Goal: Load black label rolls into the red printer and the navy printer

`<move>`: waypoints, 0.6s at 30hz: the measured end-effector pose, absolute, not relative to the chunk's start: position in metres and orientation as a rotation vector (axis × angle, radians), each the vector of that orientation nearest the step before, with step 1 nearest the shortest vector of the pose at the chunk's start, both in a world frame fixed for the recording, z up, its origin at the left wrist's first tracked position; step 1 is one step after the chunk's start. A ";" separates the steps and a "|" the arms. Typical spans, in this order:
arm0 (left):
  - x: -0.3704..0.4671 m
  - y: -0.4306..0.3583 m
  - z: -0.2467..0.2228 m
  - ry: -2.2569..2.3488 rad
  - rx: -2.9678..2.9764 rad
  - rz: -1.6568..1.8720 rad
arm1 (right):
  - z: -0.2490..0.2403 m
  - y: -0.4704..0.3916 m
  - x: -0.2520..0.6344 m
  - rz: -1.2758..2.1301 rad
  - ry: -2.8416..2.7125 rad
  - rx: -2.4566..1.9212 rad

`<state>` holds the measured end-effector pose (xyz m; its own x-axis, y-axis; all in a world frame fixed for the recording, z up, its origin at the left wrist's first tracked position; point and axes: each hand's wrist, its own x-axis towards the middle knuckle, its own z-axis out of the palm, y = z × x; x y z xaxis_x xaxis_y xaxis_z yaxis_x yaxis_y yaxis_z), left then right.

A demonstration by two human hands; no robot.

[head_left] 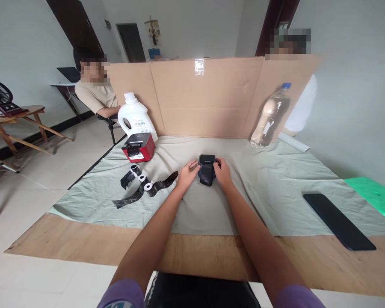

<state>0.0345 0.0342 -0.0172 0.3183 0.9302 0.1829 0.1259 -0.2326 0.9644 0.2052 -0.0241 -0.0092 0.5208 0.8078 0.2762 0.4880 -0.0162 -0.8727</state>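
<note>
A small black device (206,174) stands in the middle of the cloth, with a glossy lid-like part at its top and a darker, rounded part below. What kind of device it is, I cannot make out. My left hand (188,174) grips its left side, fingers curled and thumb against the edge. On the opposite side, my right hand (223,172) holds it with bent fingers, partly hidden behind it. Left of my left hand lie small rolls of black tape-like strip (150,189) with white cores, their loose ends spread on the cloth.
A red and black box-shaped machine (144,150) stands before a white jug (133,115) at back left. A cardboard panel (208,98) closes the back. A clear bottle (271,117) with a blue cap leans at right; a black phone-like slab (338,221) lies nearer. People sit beyond.
</note>
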 end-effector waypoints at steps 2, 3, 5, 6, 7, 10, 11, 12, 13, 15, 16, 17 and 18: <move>0.035 0.032 -0.016 0.978 1.604 1.040 | -0.007 -0.024 0.205 0.256 -1.068 -1.668; 0.035 0.031 -0.015 0.991 1.602 1.035 | -0.006 -0.024 0.204 0.198 -1.056 -1.667; 0.034 0.030 -0.013 1.023 1.606 1.018 | -0.003 -0.025 0.203 0.112 -1.073 -1.658; 0.034 0.029 -0.012 1.039 1.610 1.010 | -0.001 -0.025 0.203 0.093 -1.095 -1.649; 0.034 0.028 -0.011 1.051 1.615 1.004 | 0.000 -0.025 0.202 0.085 -1.118 -1.639; 0.034 0.027 -0.009 1.063 1.630 0.997 | 0.001 -0.026 0.200 0.070 -1.152 -1.625; 0.034 0.027 -0.009 1.065 1.634 0.996 | 0.001 -0.027 0.199 0.057 -1.153 -1.625; 0.034 0.027 -0.009 1.068 1.636 0.994 | 0.001 -0.027 0.199 0.038 -1.151 -1.627; 0.034 0.027 -0.009 1.071 1.637 0.991 | 0.000 -0.028 0.198 0.015 -1.148 -1.628; 0.035 0.026 -0.009 1.065 1.637 0.988 | 0.000 -0.029 0.198 -0.026 -1.159 -1.623; 0.035 0.027 -0.009 1.058 1.637 0.989 | -0.001 -0.029 0.198 -0.042 -1.173 -1.617; 0.035 0.027 -0.009 1.050 1.637 0.991 | -0.001 -0.029 0.198 -0.058 -1.189 -1.610; 0.035 0.027 -0.010 1.044 1.637 0.994 | -0.001 -0.029 0.198 -0.071 -1.206 -1.605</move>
